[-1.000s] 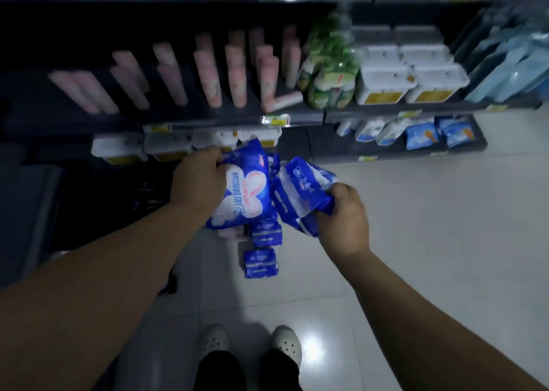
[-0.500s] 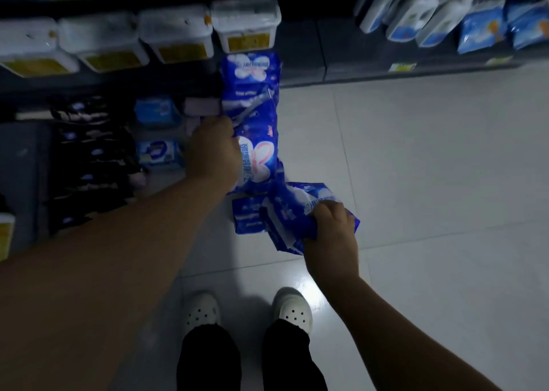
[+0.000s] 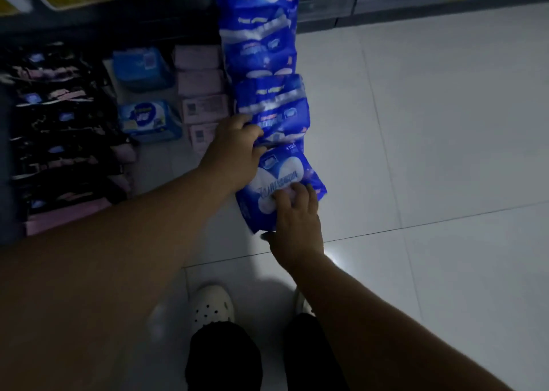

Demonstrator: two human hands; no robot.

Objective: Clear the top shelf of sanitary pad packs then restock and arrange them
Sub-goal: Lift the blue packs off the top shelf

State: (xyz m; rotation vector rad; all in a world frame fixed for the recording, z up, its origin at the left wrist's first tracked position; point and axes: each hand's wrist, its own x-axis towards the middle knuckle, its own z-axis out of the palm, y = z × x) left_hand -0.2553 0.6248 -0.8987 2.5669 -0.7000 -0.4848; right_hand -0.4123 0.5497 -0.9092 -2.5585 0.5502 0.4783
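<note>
Pale tiled floor (image 3: 445, 153): left grip (image 3: 231, 153) pinches a blue pad pack (image 3: 276, 108); at its 6 o'clock, right grip (image 3: 297, 227) pinches the nearest pack (image 3: 285, 171).

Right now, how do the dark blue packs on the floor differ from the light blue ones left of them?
Dark packs are deep blue; light packs are pale blue. Dark packs form a long line of several; only two light packs show, one behind the other. The left hand and right hand are on the dark packs; no hand touches the light packs. Both lie on the floor.
</note>
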